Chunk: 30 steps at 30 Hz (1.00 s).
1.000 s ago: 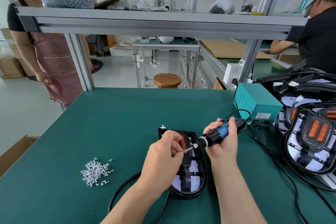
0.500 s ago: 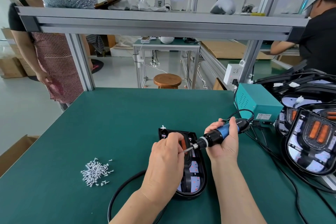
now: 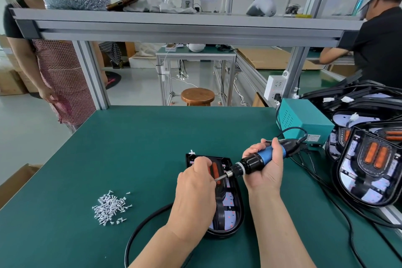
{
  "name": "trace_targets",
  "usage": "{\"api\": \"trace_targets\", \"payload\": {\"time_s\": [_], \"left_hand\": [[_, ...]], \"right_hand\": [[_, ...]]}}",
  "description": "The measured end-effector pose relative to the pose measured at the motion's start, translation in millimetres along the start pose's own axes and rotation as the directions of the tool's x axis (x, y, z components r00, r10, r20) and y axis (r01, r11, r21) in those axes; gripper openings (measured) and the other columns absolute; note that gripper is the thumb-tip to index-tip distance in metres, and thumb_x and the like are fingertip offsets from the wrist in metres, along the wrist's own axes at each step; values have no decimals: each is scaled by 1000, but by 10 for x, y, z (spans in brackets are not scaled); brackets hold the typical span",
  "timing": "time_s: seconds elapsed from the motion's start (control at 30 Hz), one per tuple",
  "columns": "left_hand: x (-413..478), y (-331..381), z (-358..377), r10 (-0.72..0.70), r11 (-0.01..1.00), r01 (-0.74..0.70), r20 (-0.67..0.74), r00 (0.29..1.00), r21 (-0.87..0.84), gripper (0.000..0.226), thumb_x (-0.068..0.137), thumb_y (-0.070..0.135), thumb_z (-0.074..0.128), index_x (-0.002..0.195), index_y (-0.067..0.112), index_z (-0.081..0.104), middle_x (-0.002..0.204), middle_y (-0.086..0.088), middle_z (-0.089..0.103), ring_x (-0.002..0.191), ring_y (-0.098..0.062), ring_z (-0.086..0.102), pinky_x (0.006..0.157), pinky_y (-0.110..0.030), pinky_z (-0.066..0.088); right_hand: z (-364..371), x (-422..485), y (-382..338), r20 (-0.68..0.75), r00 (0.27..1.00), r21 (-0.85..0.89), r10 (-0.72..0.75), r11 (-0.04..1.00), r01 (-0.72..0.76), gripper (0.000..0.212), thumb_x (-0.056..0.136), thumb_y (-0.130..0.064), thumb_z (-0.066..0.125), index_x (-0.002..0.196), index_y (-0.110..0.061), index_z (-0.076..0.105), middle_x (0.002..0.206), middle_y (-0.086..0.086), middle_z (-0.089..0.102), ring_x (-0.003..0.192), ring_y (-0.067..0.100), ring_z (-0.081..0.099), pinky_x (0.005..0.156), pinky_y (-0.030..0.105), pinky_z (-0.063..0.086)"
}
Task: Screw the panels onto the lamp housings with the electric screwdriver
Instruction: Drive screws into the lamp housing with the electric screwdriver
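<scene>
Small silvery screws (image 3: 111, 206) heaped left on the green matte surface (image 3: 141, 148). My left hand (image 3: 195, 191) pinches the steel bit (image 3: 220, 178) over the glossy black rounded lamp housing (image 3: 231, 206), near centre. My right hand (image 3: 265, 172) grips the cylindrical blue-black electric screwdriver (image 3: 256, 160).

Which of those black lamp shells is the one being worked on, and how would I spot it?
Start at the green table. Near its front edge one black lamp housing lies flat, alone, under the person's left hand, with the electric screwdriver in the right hand pointed toward it. The other housings are piled together at the table's right side, untouched.
</scene>
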<state>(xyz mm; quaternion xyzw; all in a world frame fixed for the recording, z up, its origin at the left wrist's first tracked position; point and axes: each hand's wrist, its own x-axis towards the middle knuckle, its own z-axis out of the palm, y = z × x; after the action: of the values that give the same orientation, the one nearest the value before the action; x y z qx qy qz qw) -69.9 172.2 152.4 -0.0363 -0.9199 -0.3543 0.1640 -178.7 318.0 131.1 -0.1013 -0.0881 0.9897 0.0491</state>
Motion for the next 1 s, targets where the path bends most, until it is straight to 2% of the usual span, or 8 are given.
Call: {"api": "trace_targets", "payload": {"time_s": [0.1,0.2,0.27,0.37,0.5,0.63,0.87,1.0], "left_hand": [[52,-42,-80,-106,979,121,100,989,-162,29,92,3,56,111,23,46,80,14,63,78,-3,57,69,-14,45],[77,-61,-115,-128,973,155,161,979,-171,27,91,5,58,111,21,49,80,14,64,78,-3,58,66,-13,46],[61,-30,-98,-114,983,132,133,984,-130,28,91,3,55,110,22,48,82,11,63,80,-7,57,69,-18,47],[-1,9,-19,9,996,-15,68,998,87,38,86,-4,47,111,23,42,88,8,57,88,-17,52,82,-29,43],[-71,-17,41,88,976,-97,55,995,193,42,82,-6,42,112,23,39,88,7,45,87,-19,42,88,-30,37],[-50,-84,42,79,991,-79,-2,997,106,42,89,-2,47,120,26,42,91,10,51,89,-17,44,87,-27,36],[-66,-196,59,38,999,-38,-41,998,-16,43,86,15,66,114,36,42,100,21,54,98,-8,49,89,-21,38],[8,-342,-32,-117,969,70,-191,975,-238,33,85,30,71,110,35,51,104,21,56,103,2,53,84,-12,40]], "right_hand": [[21,-9,-55,162,987,28,-8,1000,4,15,89,-27,65,95,-14,61,70,-6,49,55,7,51,54,18,48],[20,-18,-60,250,968,41,0,999,-10,17,87,-28,64,96,-14,62,70,-6,48,55,7,50,55,18,48],[21,-21,-51,232,973,24,5,1000,-11,17,88,-29,64,96,-14,61,70,-6,48,56,7,50,55,18,48],[25,-13,-31,137,991,-49,-4,999,10,18,91,-31,65,94,-14,60,70,-6,50,56,7,51,55,17,48],[23,10,16,20,1000,-89,-8,996,10,19,93,-30,68,90,-14,59,69,-4,53,57,7,51,54,17,49],[9,32,21,14,1000,-64,7,998,-6,20,93,-30,69,89,-13,59,70,-4,53,58,7,51,54,17,49],[-29,31,9,-8,1000,-37,30,999,-31,21,94,-31,68,88,-13,58,69,-5,54,55,7,54,52,18,50],[-34,47,-18,-12,1000,-42,26,999,-27,22,93,-33,67,88,-13,58,69,-6,54,56,7,53,53,17,49]]}}
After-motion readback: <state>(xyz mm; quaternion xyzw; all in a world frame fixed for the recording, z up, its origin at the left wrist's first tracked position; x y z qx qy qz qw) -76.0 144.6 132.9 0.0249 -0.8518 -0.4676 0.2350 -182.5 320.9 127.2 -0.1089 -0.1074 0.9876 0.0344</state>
